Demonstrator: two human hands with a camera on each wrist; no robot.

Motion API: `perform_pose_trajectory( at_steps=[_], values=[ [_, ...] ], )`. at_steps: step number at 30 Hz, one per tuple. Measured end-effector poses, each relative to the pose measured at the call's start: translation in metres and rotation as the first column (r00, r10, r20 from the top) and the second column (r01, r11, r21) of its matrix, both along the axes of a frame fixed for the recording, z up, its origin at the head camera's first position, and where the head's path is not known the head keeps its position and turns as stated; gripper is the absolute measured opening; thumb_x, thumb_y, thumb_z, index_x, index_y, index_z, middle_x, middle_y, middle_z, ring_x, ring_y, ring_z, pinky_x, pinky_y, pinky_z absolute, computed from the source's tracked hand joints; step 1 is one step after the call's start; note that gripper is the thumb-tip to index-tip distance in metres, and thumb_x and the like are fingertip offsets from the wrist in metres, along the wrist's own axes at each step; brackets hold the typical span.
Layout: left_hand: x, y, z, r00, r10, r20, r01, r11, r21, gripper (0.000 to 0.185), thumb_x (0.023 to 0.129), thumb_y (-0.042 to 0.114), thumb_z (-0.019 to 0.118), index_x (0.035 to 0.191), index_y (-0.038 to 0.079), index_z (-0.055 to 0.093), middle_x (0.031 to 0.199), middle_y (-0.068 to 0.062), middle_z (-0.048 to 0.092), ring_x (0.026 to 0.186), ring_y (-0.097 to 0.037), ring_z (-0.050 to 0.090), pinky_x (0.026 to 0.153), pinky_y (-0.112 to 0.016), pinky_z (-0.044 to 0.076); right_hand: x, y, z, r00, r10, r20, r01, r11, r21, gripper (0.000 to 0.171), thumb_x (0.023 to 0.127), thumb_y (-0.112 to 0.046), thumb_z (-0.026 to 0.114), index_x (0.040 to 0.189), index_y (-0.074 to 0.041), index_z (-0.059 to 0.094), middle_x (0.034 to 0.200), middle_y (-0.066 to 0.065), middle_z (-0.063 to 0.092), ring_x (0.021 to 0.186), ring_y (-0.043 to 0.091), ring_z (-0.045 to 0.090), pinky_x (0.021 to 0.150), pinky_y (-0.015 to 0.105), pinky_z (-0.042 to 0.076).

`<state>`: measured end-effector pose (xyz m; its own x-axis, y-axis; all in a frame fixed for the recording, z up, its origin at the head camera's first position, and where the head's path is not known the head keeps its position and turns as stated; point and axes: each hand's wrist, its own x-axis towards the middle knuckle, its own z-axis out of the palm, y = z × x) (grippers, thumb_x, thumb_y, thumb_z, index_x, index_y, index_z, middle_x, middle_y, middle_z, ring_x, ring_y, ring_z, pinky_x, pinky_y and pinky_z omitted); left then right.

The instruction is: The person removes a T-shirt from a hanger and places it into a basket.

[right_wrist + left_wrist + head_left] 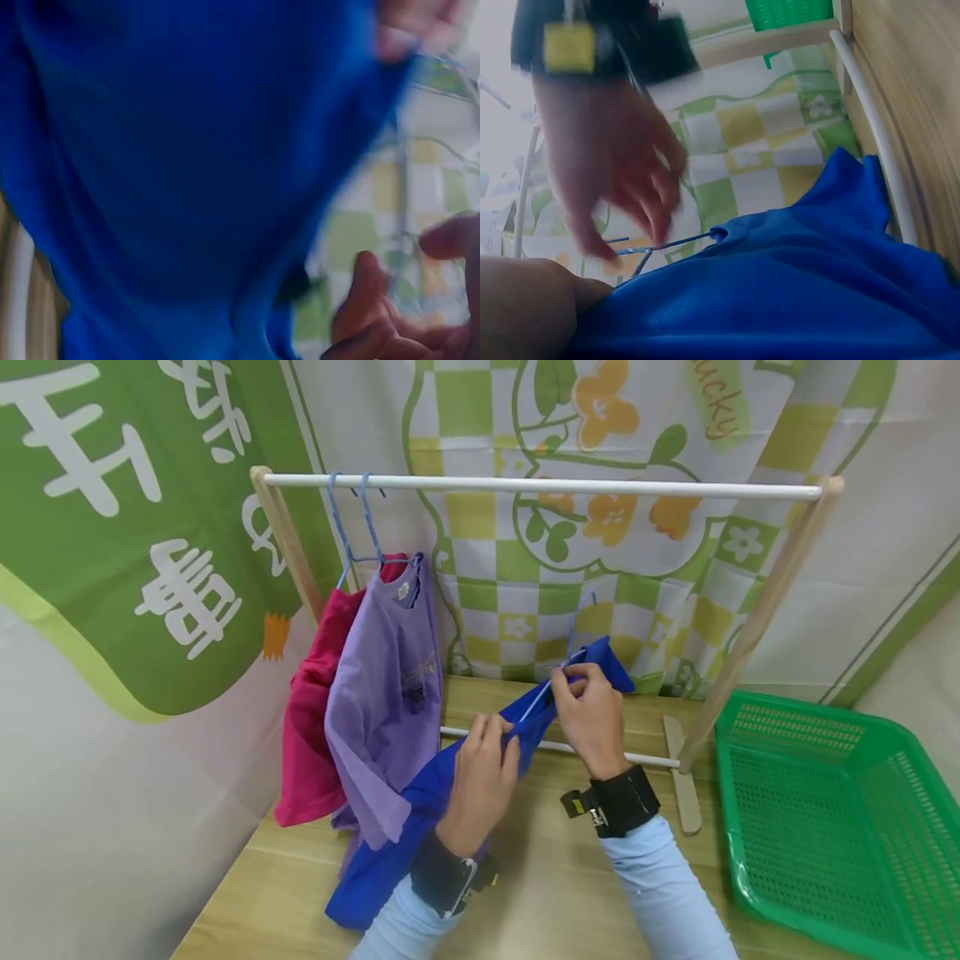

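A blue short-sleeved shirt [427, 789] slants across the front of the rack, its lower end over the table. Inside its neck opening runs a thin blue wire hanger [536, 700], whose hook rises behind the cloth. My left hand [480, 772] pinches the shirt near the neckline; the cloth covers much of the left wrist view. Higher up, my right hand [594, 720] holds the hanger's arm between thumb and fingers, beside the far shoulder of the shirt. That hand is blurred in the left wrist view, where its fingertips meet the hanger wire [682, 241].
A white-barred rack [547, 485] with wooden legs stands on the wooden table [555, 860]. At its left end hang a purple shirt [386, 668] and a red garment [311, 735] on blue hangers. A green plastic basket [738, 860] sits at the right. Patterned cloth hangs behind.
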<state>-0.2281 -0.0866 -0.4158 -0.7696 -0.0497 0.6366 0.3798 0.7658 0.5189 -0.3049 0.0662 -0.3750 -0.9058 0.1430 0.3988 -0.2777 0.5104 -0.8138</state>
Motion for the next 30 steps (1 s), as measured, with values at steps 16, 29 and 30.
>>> perform_pose_trajectory(
  at_steps=[16,29,30],
  values=[
    [0.032,0.002,0.023,0.994,-0.061,-0.088,0.022,0.923,-0.384,0.005,0.091,0.02,0.083,0.093,0.019,0.078,0.084,0.008,0.066,0.06,-0.01,0.064,0.047,-0.023,0.045,-0.084,0.016,0.011,0.987,-0.026,0.161,0.021,0.999,0.031,0.037,0.096,-0.012,0.054,0.07,0.002,0.076,0.051,-0.001,0.067,0.056,0.019,0.07,0.059,0.028,0.054],
    [-0.012,-0.028,0.0,0.996,0.044,0.082,-0.031,0.988,-0.153,0.012,0.097,0.021,0.075,0.107,0.016,0.079,0.09,0.005,0.072,0.062,-0.01,0.06,0.05,-0.021,0.039,0.017,0.076,0.075,0.809,0.416,0.416,-0.491,0.867,0.087,0.032,0.109,-0.03,0.054,0.11,-0.003,0.071,0.061,0.0,0.06,0.047,0.017,0.055,0.05,0.03,0.044],
    [-0.016,-0.03,-0.002,0.995,0.044,0.09,-0.032,0.991,-0.134,0.013,0.097,0.02,0.075,0.108,0.016,0.08,0.09,0.004,0.072,0.062,-0.01,0.059,0.05,-0.022,0.04,0.029,0.083,0.082,0.807,0.41,0.425,-0.498,0.859,0.117,0.032,0.109,-0.032,0.055,0.109,-0.004,0.071,0.06,0.0,0.06,0.046,0.019,0.055,0.048,0.032,0.044]
  ],
)
